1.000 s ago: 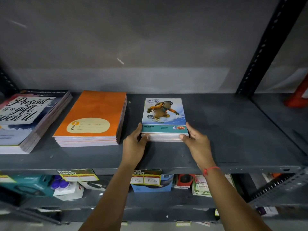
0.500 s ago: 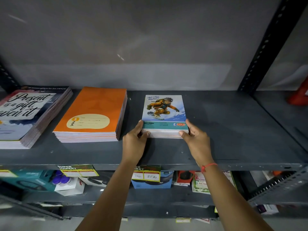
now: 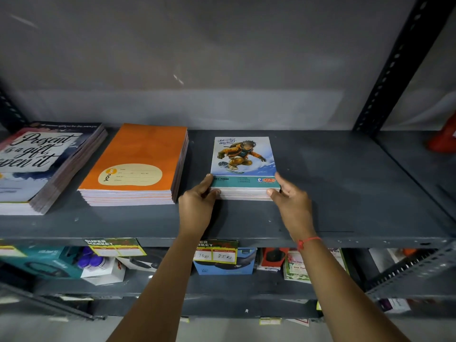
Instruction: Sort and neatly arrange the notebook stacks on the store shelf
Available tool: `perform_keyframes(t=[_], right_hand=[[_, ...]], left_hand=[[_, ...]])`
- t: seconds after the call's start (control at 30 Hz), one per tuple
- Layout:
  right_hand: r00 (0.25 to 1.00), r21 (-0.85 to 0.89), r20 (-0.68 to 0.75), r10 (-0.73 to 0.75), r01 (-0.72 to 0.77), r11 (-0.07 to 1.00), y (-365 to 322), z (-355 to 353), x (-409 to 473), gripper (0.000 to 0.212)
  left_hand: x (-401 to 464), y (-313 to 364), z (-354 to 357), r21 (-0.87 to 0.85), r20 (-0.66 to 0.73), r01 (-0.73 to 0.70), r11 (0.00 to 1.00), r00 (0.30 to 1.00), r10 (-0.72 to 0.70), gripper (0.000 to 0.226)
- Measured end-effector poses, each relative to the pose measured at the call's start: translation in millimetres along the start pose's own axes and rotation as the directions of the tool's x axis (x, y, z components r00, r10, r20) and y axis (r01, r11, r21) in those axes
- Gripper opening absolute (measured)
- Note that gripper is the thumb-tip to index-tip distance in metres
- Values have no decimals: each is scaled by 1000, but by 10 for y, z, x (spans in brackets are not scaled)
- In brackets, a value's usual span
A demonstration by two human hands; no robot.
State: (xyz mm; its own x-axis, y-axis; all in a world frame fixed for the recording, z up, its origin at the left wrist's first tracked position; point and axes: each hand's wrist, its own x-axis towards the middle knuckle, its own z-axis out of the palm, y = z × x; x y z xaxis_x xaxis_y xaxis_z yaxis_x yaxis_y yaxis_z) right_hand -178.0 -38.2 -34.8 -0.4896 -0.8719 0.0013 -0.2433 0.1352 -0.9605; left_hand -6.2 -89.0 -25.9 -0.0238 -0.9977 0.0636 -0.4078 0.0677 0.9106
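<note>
A small stack of notebooks with a snowboarder cover [image 3: 243, 159] lies flat on the grey metal shelf [image 3: 345, 193], near its middle. My left hand [image 3: 197, 206] grips the stack's near left corner, thumb on the front edge. My right hand [image 3: 291, 201] holds the near right corner the same way. Left of it lies a taller stack of orange notebooks [image 3: 138, 164]. At the far left sits a stack with a "Present is a gift" cover [image 3: 42, 164], partly cut off by the frame.
The shelf's right half is bare grey metal up to a black perforated upright [image 3: 394, 65]. A red object [image 3: 444, 137] shows at the right edge on the adjoining shelf. Below, a lower shelf holds boxed goods and price tags [image 3: 217, 253].
The snowboarder stack with both hands on it has slid slightly deeper onto the shelf. The grip on its near corners is unchanged.
</note>
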Motion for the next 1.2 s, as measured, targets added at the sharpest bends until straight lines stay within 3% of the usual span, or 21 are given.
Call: perform_keyframes(t=[0.73, 1.0, 1.1, 1.2], right_hand=[[994, -77, -99, -55, 47, 996, 27, 45, -26, 43], [996, -60, -72, -52, 47, 997, 67, 28, -28, 43], [999, 29, -46, -26, 28, 999, 44, -26, -30, 45], [996, 230, -71, 59, -41, 972, 54, -8, -146, 54]], left_hand=[[23, -27, 23, -91, -36, 45, 995, 998, -48, 37], [39, -91, 29, -44, -40, -23, 999, 999, 22, 37], [31, -78, 32, -44, -29, -29, 999, 999, 28, 40], [-43, -65, -11, -39, -10, -19, 999, 1000, 18, 50]])
